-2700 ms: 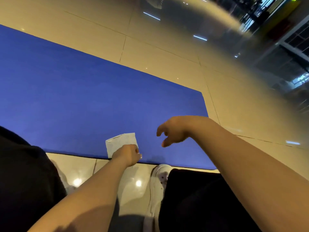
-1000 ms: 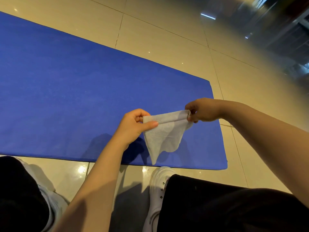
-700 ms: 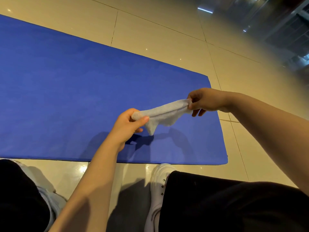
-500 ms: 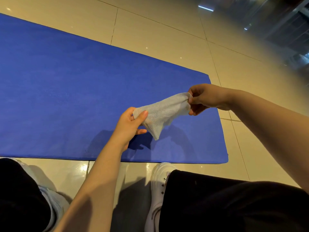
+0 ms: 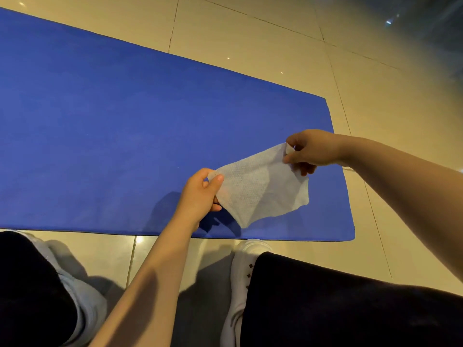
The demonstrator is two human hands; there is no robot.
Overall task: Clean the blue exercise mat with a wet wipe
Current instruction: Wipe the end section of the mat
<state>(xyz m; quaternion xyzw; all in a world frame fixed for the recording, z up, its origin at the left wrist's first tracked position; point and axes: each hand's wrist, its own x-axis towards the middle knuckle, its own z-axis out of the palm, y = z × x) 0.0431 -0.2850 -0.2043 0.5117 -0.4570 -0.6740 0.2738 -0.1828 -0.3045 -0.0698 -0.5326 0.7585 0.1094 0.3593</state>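
Both hands, left point(image 5: 200, 194) and right point(image 5: 309, 149), pinch corners of a dimpled white wipe point(image 5: 258, 189), spread above the smooth blue mat point(image 5: 100, 121).

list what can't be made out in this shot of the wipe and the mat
Head view only:
- Blue mat: its left part is cut off by the frame edge.
- Wipe: the corners in each grip are covered by the left hand and the right hand.
- Mat under the wipe and hands: hidden.
- Dirt on the mat: none can be made out.
- White shoe: mostly behind the dark trouser leg.
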